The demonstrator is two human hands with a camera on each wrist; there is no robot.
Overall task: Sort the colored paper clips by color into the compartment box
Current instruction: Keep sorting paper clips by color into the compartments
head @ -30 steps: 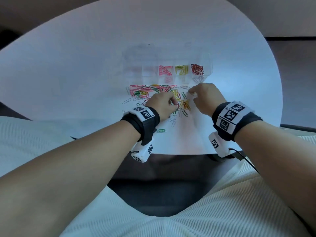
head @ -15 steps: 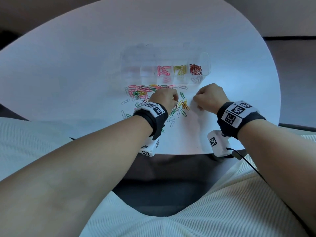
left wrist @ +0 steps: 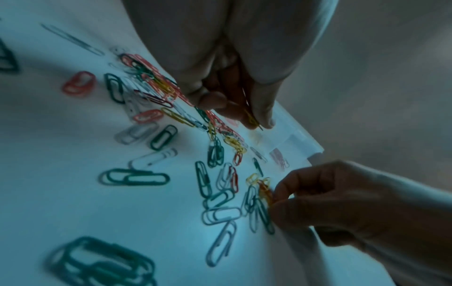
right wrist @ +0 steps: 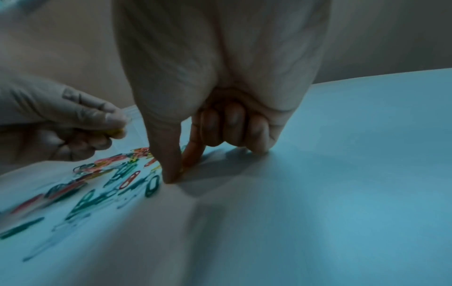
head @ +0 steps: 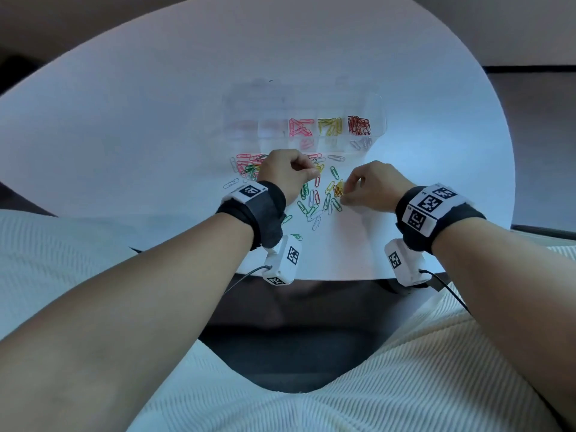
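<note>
A clear compartment box [head: 375, 118] stands beyond the hands, with pink [head: 299, 128], yellow [head: 329, 126] and red clips [head: 359, 125] in separate cells. Loose mixed paper clips [head: 313, 207] lie scattered in front of it. My left hand [head: 315, 173] is raised just over the heap and pinches yellow clips [left wrist: 252, 120] between thumb and forefinger. My right hand [head: 343, 194] is down on the table at the heap's right edge, its thumb and forefinger pinching a yellow-orange clip [left wrist: 265, 190]; the other fingers [right wrist: 232, 123] are curled under.
The round white table [head: 124, 135] has bare surface to the left, right and behind the box. Its near edge [head: 336, 277] runs just under both wrists. Green and clear clips [left wrist: 137, 177] lie nearest me.
The left hand has lifted slightly away from the heap toward the box with yellow clips. The right hand's fingertips have slid down and left onto the yellow clips.
</note>
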